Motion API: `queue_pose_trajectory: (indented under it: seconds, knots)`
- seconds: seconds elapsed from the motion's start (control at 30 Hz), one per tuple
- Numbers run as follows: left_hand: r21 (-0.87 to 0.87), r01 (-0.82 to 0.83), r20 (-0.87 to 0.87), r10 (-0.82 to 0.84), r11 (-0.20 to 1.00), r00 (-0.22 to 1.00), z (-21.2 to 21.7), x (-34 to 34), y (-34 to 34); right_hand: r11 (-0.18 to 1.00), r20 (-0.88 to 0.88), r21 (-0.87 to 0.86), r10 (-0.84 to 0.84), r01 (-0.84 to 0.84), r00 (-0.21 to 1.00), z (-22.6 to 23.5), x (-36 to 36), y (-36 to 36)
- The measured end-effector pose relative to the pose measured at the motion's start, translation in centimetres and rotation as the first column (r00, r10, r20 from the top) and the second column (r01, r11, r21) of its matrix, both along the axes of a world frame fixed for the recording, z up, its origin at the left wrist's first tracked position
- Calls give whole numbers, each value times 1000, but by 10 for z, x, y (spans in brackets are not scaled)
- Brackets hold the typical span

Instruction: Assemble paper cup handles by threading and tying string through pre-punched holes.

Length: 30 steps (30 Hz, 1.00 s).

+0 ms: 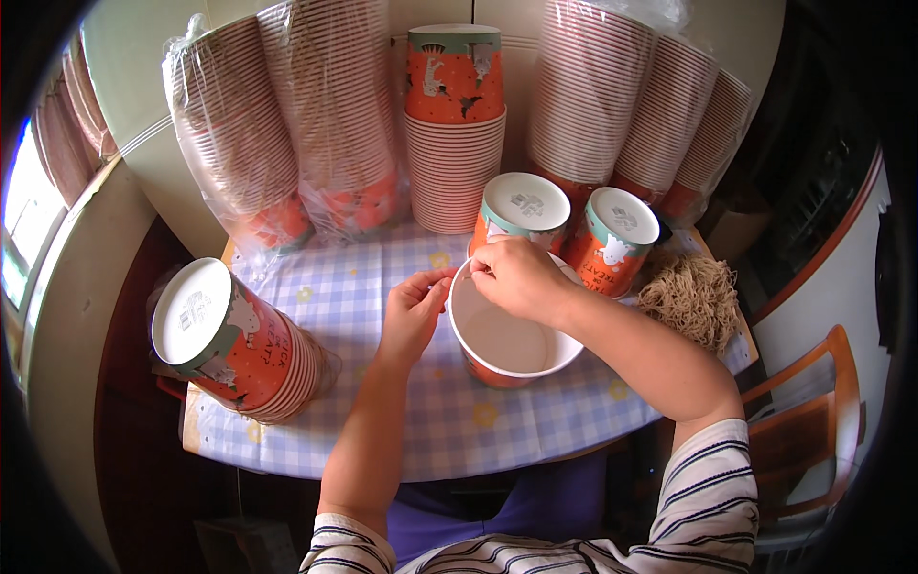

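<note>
An open paper bucket (507, 335), orange outside and white inside, sits upright on the checked tablecloth (382, 421) just in front of the person, and both hands are at its rim. The left hand (413, 311) has its fingertips pressed together at the bucket's left edge, and the right hand (516, 277) is curled over the far edge, pinching something thin there; what is being pinched is too small to make out, though it may be a strand of cord. Just behind the bucket stand two buckets upside down, one (521, 215) directly behind and one (617, 239) behind and to the right. To the right of the bucket lies a bundle of tan cord (690, 298). Left of the bucket, a short stack of buckets (244, 344) lies on its side. Farther behind it rise a tall unwrapped stack (454, 134) and several stacks in plastic wrap (287, 124). Judging by these piles, this bucket is mid-step, and most of the stock looks untouched.
</note>
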<state>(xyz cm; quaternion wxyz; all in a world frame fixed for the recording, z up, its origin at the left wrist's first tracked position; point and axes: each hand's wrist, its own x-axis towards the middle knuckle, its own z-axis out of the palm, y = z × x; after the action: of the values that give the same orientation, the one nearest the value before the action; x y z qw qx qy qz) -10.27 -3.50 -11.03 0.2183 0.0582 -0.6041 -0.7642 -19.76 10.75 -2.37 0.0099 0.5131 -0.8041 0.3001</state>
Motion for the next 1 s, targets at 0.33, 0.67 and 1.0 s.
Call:
queue_pose_trajectory:
  seconds: [0.33, 0.67, 1.0]
  knots:
    - [-130, -10, 74, 20, 991, 997, 1, 0, 0, 996, 31, 84, -45, 43, 998, 0, 2, -5]
    - [-668, -221, -150, 162, 711, 975, 16, 7, 2, 998, 73, 56, -19, 15, 997, 1, 6, -4]
    - [299, 346, 61, -380, 889, 923, 16, 26, -26, 978, 678, -196, 189, -73, 710, 48, 46, 55]
